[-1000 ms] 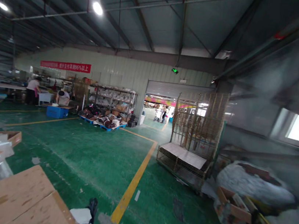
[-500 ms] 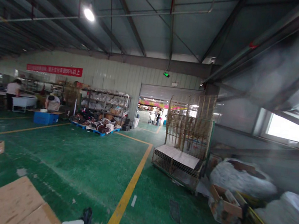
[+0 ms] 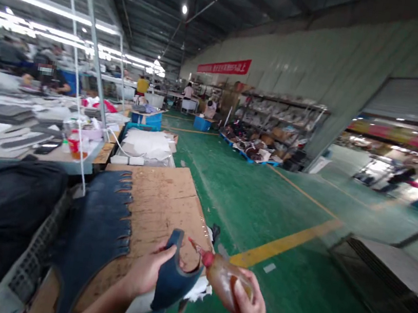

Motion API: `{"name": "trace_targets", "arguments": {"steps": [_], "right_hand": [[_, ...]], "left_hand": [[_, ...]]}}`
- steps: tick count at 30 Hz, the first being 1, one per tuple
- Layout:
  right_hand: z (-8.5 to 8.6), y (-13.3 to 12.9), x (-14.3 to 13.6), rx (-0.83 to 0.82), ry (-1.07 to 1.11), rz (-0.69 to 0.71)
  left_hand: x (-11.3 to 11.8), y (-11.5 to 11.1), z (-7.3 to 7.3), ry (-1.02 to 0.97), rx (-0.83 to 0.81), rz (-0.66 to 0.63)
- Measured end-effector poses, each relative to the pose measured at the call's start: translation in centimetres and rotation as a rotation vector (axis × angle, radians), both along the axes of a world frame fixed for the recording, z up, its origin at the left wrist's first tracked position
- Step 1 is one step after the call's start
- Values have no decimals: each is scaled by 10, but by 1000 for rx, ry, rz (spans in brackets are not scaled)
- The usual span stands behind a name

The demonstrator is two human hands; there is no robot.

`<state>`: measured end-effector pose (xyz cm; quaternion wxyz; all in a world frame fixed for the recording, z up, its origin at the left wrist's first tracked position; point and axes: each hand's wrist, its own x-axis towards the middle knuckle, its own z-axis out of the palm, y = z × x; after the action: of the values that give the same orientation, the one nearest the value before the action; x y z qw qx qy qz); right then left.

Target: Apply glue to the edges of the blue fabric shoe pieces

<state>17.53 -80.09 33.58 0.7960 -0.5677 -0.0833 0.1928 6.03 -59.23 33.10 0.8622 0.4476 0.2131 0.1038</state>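
My left hand [image 3: 145, 274] is closed on a curved dark blue piece [image 3: 175, 286], thumb on top, above the front of a cardboard surface [image 3: 164, 197]. A translucent bottle [image 3: 224, 283] with a red cap and a pointed tip lies in my right hand [image 3: 250, 307], whose fingers wrap round its rear end. The tip points left, close to the inner edge of the blue piece; whether they touch I cannot tell. More dark blue pieces [image 3: 96, 223] lie overlapped along the left side of the cardboard.
Black material [image 3: 1, 220] fills the near left. Behind it stands a worktable [image 3: 38, 153] with grey sheets and a red container [image 3: 76, 145]. A bin of white sheets [image 3: 146, 142] is beyond the cardboard. A rack [image 3: 390, 275] stands at right; people work far back.
The view has swung left and down onto the cardboard and worktable. Both my hands, the blue piece and the bottle are now in view; none of them showed before.
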Motion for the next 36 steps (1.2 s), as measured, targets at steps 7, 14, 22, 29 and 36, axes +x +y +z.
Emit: {"name": "trace_targets", "arguments": {"steps": [7, 14, 22, 29, 36], "right_hand": [[5, -7, 4, -233, -373, 33], [10, -4, -2, -324, -518, 123], [5, -2, -2, -315, -553, 48], [12, 4, -9, -304, -572, 69], [14, 5, -12, -275, -626, 103]], "left_hand": [[-15, -7, 13, -82, 62, -10], [-25, -6, 13, -55, 202, -41], [-30, -7, 18, -19, 304, -29], [-30, -10, 18, -5, 299, -54], [-32, -11, 22, 31, 394, -86]]}}
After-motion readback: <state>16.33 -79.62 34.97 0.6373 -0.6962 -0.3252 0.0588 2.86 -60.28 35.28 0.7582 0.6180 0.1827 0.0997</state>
